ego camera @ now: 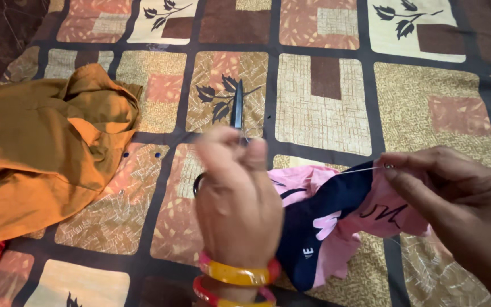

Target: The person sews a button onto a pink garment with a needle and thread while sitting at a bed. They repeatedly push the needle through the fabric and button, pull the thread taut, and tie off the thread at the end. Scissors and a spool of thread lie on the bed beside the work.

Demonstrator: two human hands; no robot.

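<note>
Gripping one pair of scissors, the left hand works apart from the right hand, pinching one thread.

The light is warm and rather soft, with no hard glare. The left hand is blurred by motion, mostly at the fingers, and the scissors just above them look a little soft. The right hand is sharper. The orange cloth, well left of the fingers, has gentle shadows in its folds. The upper left corner is dim.
</note>
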